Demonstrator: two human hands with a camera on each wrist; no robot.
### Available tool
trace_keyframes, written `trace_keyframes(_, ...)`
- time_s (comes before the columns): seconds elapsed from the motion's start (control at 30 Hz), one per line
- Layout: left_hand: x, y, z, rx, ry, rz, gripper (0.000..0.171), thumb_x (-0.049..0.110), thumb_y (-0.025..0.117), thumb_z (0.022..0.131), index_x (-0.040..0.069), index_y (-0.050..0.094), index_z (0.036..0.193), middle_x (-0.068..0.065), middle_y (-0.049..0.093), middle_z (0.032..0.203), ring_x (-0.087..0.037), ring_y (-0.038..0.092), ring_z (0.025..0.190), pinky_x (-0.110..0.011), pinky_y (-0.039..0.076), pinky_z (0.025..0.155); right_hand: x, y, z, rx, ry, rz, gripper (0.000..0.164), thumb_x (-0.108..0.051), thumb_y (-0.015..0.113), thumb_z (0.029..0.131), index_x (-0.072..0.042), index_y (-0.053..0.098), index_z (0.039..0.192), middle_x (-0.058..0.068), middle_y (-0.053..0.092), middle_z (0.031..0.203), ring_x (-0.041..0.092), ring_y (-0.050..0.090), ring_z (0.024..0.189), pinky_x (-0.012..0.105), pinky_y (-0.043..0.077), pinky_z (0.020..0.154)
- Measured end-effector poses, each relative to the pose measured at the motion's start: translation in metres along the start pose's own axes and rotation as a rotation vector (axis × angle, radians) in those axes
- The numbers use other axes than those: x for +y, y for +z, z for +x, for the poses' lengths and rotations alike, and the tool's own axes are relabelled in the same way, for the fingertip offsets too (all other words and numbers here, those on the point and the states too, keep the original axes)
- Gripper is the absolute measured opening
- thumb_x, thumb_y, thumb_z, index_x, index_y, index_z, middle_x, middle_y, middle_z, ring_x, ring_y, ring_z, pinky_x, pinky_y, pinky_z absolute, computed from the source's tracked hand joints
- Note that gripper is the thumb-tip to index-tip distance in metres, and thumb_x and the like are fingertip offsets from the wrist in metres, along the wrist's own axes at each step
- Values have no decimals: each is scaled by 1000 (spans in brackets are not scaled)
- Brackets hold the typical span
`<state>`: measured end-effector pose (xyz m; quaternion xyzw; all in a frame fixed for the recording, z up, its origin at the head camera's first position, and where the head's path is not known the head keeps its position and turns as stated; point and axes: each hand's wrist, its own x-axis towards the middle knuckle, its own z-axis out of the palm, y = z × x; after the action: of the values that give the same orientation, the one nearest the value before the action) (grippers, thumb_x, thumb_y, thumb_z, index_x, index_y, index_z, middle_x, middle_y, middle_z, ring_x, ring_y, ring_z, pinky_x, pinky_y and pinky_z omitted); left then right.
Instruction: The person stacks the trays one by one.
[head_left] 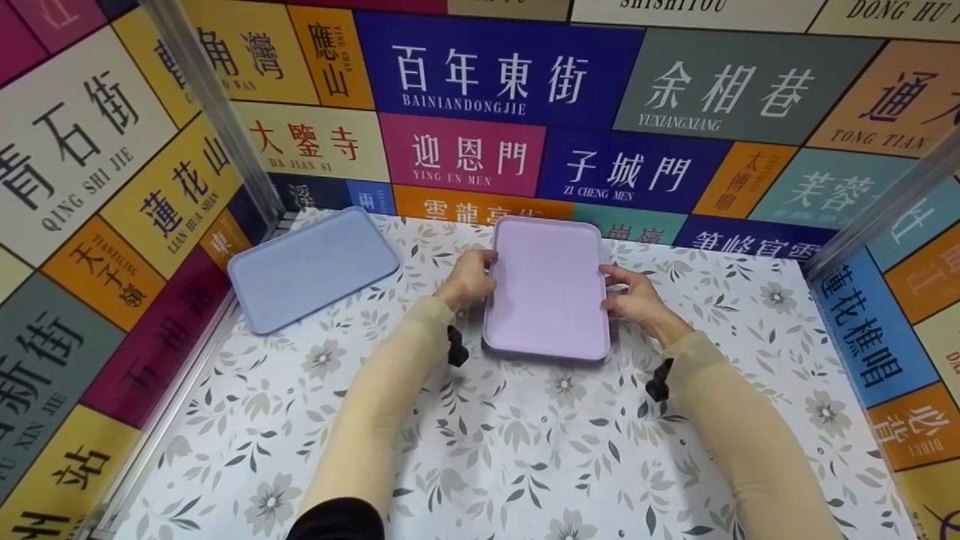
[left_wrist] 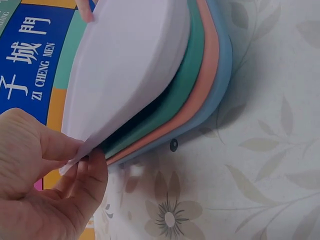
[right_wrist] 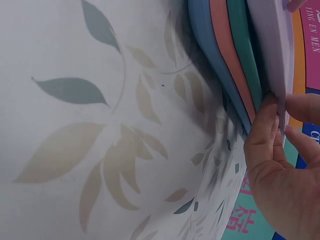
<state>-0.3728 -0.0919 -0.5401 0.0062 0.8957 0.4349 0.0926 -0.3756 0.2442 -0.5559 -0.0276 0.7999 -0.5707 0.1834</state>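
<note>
A lilac tray tops a stack of trays, with a green tray, a salmon-pink tray and a blue tray beneath it. My left hand pinches the lilac tray's left rim between thumb and fingers. On the opposite rim my right hand does the same, with fingertips curled under the edge. Both wrist views show a dark gap between the lilac tray and the green one, so its near end is tilted up from the stack. From the head view the lower trays are hidden.
A separate blue-grey tray lies at an angle on the left side of the table. The table has a white floral cover. Panels with printed signs rise at the back and both sides, with metal corner posts.
</note>
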Motion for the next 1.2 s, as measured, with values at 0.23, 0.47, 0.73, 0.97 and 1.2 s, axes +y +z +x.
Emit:
trace_keyframes(0.23, -10, 0, 5, -26, 18, -44, 68, -8, 62, 93, -1, 59, 160, -23, 66, 156, -35, 67, 137, -44, 59, 120, 1, 0, -1, 18, -6, -23, 89, 15, 65, 89, 0, 39, 172, 19, 53, 140, 6, 64, 91, 20, 64, 73)
trace_keyframes(0.47, -19, 1, 8, -21, 38, -85, 65, -5, 64, 95, 0, 60, 159, -21, 66, 157, -36, 68, 138, -45, 60, 119, 5, 1, 5, 52, -20, -74, 85, 13, 65, 89, 0, 42, 171, 13, 55, 128, 7, 59, 89, 19, 63, 73)
trace_keyframes(0.73, -21, 4, 10, -10, 17, -95, 60, -3, 66, 99, 3, 62, 158, -20, 65, 156, -34, 68, 139, -44, 59, 122, 8, 0, 7, 81, -16, -132, 82, 9, 67, 93, -2, 44, 170, 19, 57, 133, 10, 58, 96, 20, 60, 73)
trace_keyframes(0.97, -26, 0, 3, -4, 25, -131, 53, 4, 71, 100, 8, 68, 153, -18, 70, 145, -29, 72, 127, -38, 65, 102, 0, 2, -3, 100, -9, -178, 74, 7, 69, 94, 0, 51, 165, 21, 60, 128, 11, 60, 95, 20, 60, 71)
trace_keyframes(1.2, -33, -16, -10, -36, 28, -256, 47, 0, 68, 101, 1, 69, 148, -22, 71, 134, -30, 70, 105, -36, 62, 85, -15, 3, -13, 110, 4, -234, 57, 0, 68, 97, 5, 62, 154, 22, 68, 129, 10, 67, 88, 24, 67, 75)
